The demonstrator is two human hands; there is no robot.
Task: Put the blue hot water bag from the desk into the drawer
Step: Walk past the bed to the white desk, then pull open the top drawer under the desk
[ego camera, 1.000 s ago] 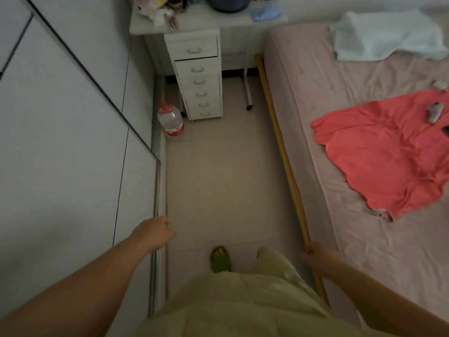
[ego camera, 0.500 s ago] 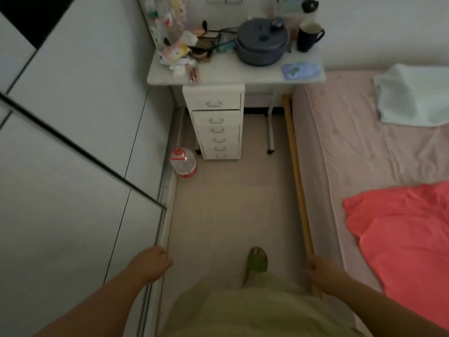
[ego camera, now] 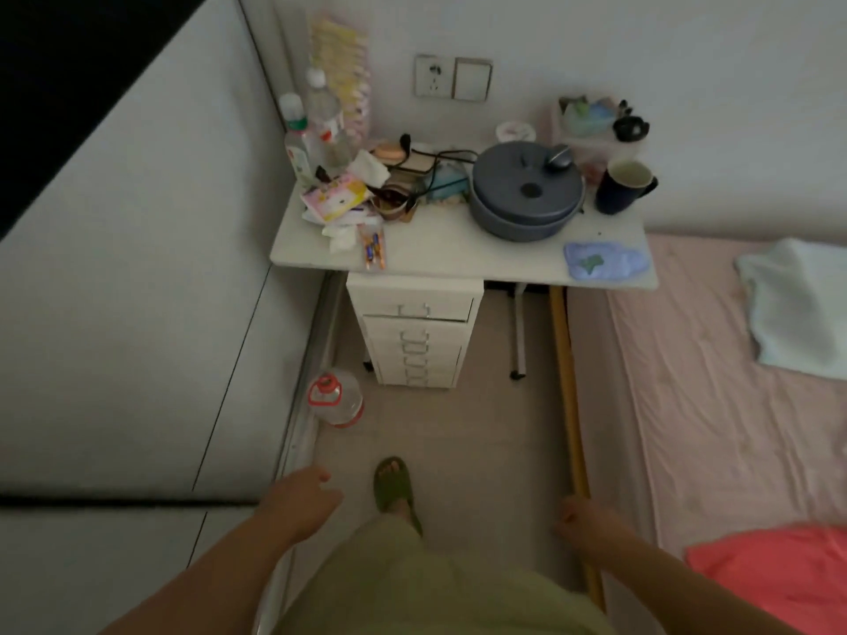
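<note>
The blue hot water bag [ego camera: 606, 260] lies flat on the front right corner of the white desk [ego camera: 463, 256]. Under the desk stands a white drawer unit [ego camera: 416, 334] with several drawers, all closed; the top one [ego camera: 412, 307] sits just below the desktop. My left hand [ego camera: 300, 501] hangs low on the left, fingers loosely apart, holding nothing. My right hand [ego camera: 589, 527] hangs low on the right beside the bed frame, fingers curled, nothing in it. Both hands are far from the desk.
A grey pot [ego camera: 525, 194], a dark mug [ego camera: 623, 185], bottles [ego camera: 316, 126] and clutter crowd the desk. A large water jug [ego camera: 337, 398] stands on the floor left of the drawers. The bed [ego camera: 715, 405] with its wooden rail [ego camera: 568, 396] bounds the right; wardrobe doors [ego camera: 137, 291] the left.
I have walked toward the desk; it and the drawer unit are nearer and larger. My view has tilted up. Both hands stay low at my sides.
</note>
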